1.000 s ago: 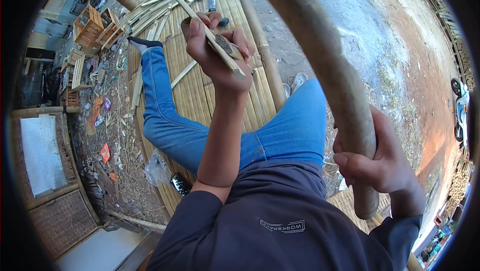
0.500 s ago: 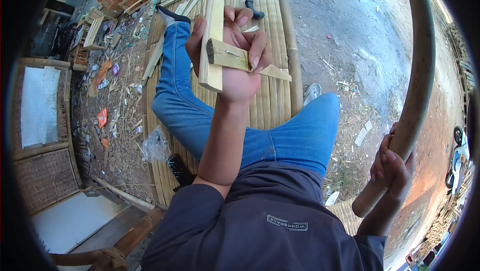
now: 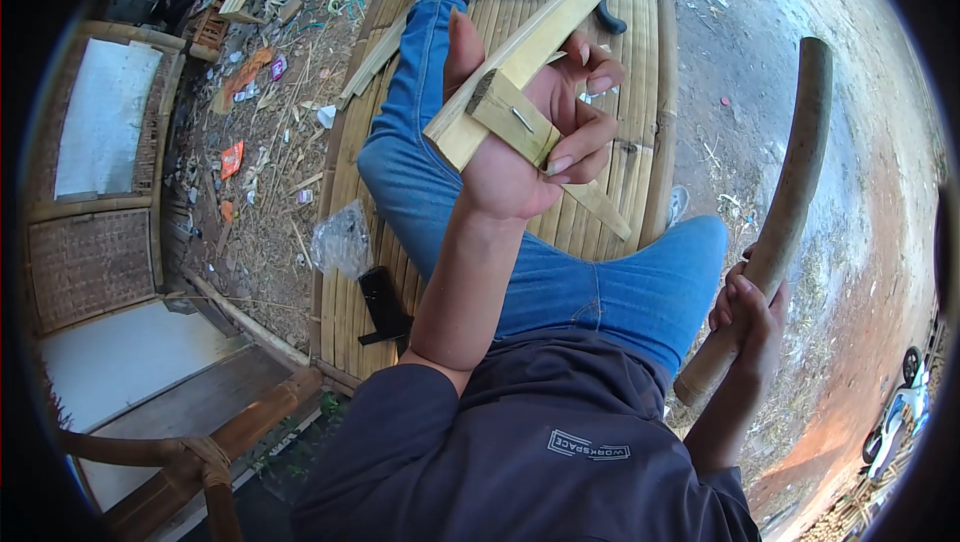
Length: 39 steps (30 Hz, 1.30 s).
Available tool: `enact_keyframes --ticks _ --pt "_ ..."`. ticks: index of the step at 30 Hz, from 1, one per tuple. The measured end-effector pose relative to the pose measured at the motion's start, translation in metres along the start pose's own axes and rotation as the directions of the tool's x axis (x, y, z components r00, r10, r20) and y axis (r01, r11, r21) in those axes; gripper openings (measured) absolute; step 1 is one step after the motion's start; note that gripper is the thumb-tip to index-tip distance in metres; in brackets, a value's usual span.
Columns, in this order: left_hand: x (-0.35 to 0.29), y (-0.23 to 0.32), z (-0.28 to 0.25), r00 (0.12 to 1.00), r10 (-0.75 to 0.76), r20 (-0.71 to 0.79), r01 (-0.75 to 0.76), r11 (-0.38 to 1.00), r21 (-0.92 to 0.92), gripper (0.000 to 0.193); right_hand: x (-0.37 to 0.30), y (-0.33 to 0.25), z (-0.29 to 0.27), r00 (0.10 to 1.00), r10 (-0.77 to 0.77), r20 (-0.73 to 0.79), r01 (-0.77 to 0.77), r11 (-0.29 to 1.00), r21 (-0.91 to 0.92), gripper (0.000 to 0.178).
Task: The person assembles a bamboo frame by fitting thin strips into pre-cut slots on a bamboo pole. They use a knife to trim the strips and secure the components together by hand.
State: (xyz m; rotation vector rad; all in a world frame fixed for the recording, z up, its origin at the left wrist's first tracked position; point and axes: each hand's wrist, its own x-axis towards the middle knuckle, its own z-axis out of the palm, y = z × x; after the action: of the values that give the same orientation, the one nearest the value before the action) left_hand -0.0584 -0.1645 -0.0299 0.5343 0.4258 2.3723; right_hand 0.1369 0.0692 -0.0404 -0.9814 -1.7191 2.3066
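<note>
My left hand (image 3: 505, 177) is raised palm up, closed around a long pale bamboo slat (image 3: 560, 27) that slants up and to the right. Across the slat's lower end lies a short bamboo piece (image 3: 535, 145), pinched under my fingers. A nail (image 3: 522, 120) shows on its face; how deep it sits I cannot tell. A tapered bamboo strip (image 3: 603, 214) sticks out behind the hand. Off to the right, my right hand (image 3: 750, 314) grips a thick, slightly curved wooden stick (image 3: 797, 142) near its lower end. The stick stands tilted, apart from the slats.
I sit on a bamboo-slat platform (image 3: 640, 132). A curved black handle (image 3: 609, 18) lies at its far end. By my left elbow are a black object (image 3: 382, 304) and a clear plastic bag (image 3: 342, 240). Litter covers the ground at left; a motorbike (image 3: 898, 424) stands far right.
The view has turned. In it, the held slats now sit lower, further right and more slanted. The right hand and its stick appear lower and slightly left. Both grips are kept.
</note>
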Motion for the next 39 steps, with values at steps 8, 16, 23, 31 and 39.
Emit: enact_keyframes --ticks 8,16,23,31,39 --pt "-0.002 0.009 -0.010 1.000 0.006 -0.004 -0.006 1.000 -0.017 0.067 0.012 0.012 0.023 0.997 0.012 0.073 -0.007 0.997 -0.073 0.045" --pt "0.002 0.018 -0.017 0.997 0.057 -0.046 -0.056 0.998 0.017 0.064 0.024 0.023 0.034 0.995 0.072 0.075 -0.065 0.993 -0.099 0.043" --pt "0.009 0.017 -0.016 0.993 0.092 -0.072 -0.089 0.995 0.047 0.063 0.030 0.028 0.044 0.986 0.090 0.143 -0.072 0.989 -0.126 0.043" --pt "0.016 0.012 -0.012 0.995 0.090 -0.035 -0.088 0.994 0.059 0.061 0.029 0.026 0.048 0.981 0.060 0.185 -0.025 0.983 -0.184 0.041" --pt "0.027 -0.005 0.006 0.974 0.147 -0.176 -0.130 0.986 0.100 0.054 0.003 -0.001 0.054 0.969 -0.069 0.237 0.116 0.975 -0.188 0.046"
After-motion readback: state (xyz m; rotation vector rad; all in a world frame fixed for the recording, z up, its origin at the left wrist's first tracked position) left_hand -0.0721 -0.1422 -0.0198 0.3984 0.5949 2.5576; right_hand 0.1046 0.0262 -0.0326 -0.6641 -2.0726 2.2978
